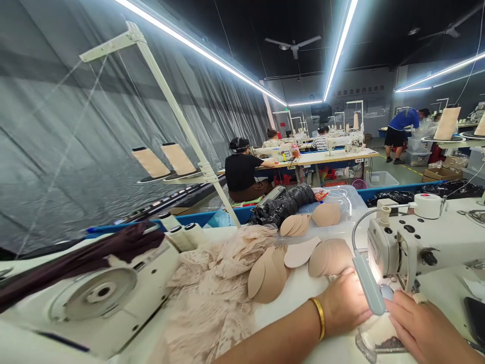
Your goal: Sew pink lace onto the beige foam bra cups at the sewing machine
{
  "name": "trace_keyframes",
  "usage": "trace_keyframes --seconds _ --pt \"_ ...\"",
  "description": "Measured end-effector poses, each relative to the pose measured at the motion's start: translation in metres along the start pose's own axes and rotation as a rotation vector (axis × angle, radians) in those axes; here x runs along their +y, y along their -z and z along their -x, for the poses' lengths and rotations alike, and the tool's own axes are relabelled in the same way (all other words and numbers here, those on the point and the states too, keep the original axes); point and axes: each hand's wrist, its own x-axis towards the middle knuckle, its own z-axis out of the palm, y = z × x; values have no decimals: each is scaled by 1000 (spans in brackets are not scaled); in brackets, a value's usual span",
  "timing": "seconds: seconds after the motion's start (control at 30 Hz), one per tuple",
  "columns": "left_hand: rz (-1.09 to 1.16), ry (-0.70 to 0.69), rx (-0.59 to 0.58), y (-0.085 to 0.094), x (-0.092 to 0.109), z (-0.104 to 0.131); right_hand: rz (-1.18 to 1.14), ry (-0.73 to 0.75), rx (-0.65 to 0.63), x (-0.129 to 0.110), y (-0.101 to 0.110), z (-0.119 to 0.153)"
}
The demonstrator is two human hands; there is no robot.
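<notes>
My left hand (346,305) is at the needle area of a white sewing machine (401,240), its fingers curled down and partly hidden behind a grey lamp head (369,285). From the other side my right hand (422,323) meets it, fingers close together at the machine's foot. Whatever the fingers press on is hidden by the hands and lamp. Left of the hands lie fanned stacks of beige bra cup pads (267,275), more cup pads (330,257) and a single paler pad (302,252). Beige lace fabric (215,283) is heaped beside them.
A second machine head (102,293) stands at left, dark cloth (76,265) over it. Behind the pads are a black plastic bundle (282,205) and a clear plastic lid (341,199). A thread stand (178,111) rises at left. A phone (475,318) lies at far right. Several people sit or stand beyond.
</notes>
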Motion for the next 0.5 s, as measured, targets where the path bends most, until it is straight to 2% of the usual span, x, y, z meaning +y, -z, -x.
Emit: trace_keyframes --seconds 0.23,0.5 --pt "50 -80 50 1 0 -3 -41 17 -60 1 3 5" --pt "15 -1 -32 6 -2 -4 -25 3 -62 1 -2 6"
